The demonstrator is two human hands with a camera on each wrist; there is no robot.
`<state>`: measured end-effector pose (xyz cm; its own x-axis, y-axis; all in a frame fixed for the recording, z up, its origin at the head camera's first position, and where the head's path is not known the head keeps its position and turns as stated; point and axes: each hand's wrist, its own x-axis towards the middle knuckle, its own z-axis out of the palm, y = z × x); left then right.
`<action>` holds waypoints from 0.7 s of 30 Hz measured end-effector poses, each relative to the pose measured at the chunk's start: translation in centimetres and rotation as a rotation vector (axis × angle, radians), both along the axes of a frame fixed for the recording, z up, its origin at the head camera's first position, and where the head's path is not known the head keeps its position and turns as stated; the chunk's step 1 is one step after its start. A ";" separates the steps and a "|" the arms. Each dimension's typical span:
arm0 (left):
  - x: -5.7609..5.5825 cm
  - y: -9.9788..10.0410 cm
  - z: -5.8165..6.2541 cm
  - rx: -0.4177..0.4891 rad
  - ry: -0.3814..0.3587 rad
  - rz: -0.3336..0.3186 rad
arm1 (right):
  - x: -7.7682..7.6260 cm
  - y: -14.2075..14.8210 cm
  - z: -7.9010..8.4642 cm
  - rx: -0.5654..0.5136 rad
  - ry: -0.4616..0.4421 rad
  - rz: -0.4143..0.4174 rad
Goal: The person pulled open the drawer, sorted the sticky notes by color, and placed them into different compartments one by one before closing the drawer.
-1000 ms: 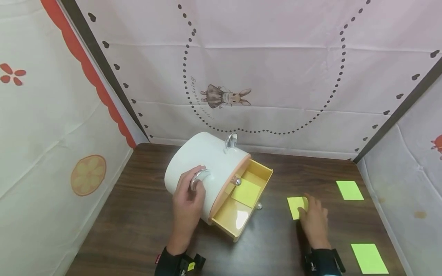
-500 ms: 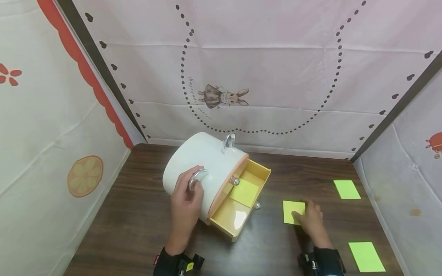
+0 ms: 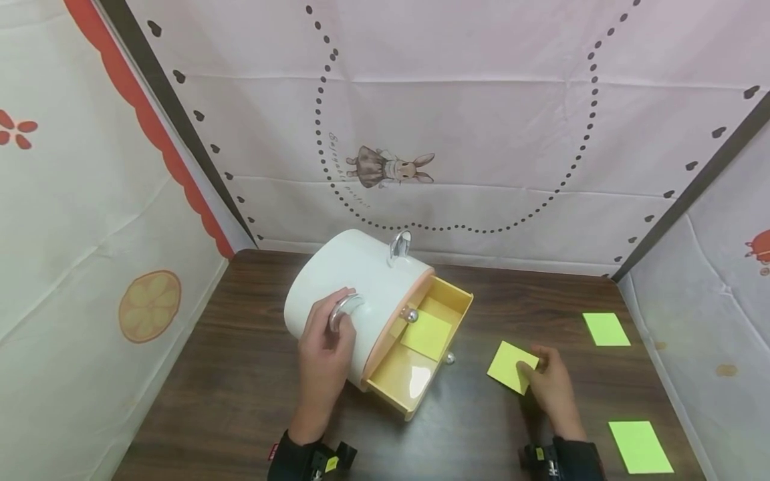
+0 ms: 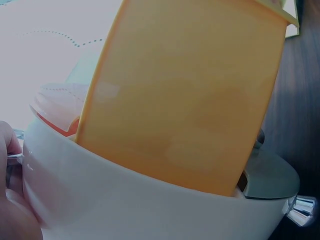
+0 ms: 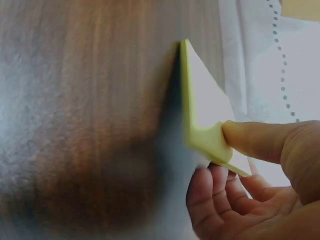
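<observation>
My left hand (image 3: 325, 357) grips a curved silver handle (image 3: 338, 314) on a white rounded drawer box (image 3: 345, 264). From the box's right end a yellow drawer (image 3: 388, 382) is pulled out, with a yellow sticky note pad (image 3: 428, 336) lying in it. The drawer's flat yellow-orange side (image 4: 185, 95) fills much of the left wrist view. To the right of the drawer, my right hand (image 3: 555, 387) pinches another yellow sticky note pad (image 3: 506, 366) between thumb and fingers. In the right wrist view, this pad (image 5: 205, 105) is tilted above the table, its thickness showing.
Two green sticky note pads (image 3: 606, 329) (image 3: 641, 446) lie at the right of the dark wooden table (image 3: 234, 374). A second silver handle (image 3: 400, 247) and round silver knobs (image 3: 450, 359) stick out from the box. Printed cloth walls (image 3: 481, 147) stand around the table.
The yellow pad in my right hand has come off the table, shifted slightly left and turned at an angle. My left hand, the box and the drawer stay as they were.
</observation>
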<state>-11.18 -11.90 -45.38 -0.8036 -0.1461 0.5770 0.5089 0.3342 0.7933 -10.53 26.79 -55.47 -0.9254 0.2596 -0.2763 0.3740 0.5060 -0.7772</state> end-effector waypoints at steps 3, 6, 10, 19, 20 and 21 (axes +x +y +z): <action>0.0 0.0 0.1 -0.002 -0.001 -0.006 | 0.3 -0.1 0.8 -0.030 0.039 -0.014; -0.1 0.0 0.1 -0.004 0.001 -0.012 | 0.5 -0.4 1.8 -0.062 0.083 -0.027; -0.2 0.0 -0.1 -0.002 0.003 -0.010 | 0.5 -0.9 3.1 -0.082 0.127 -0.036; -0.1 -0.1 -0.1 -0.011 0.008 -0.001 | 0.6 -2.0 5.4 -0.161 0.244 -0.099; -0.1 -0.1 -0.1 -0.011 0.009 -0.002 | 0.7 -2.2 5.8 -0.188 0.260 -0.115; -0.1 -0.1 -0.1 -0.012 0.010 -0.003 | 0.7 -2.3 6.1 -0.214 0.278 -0.129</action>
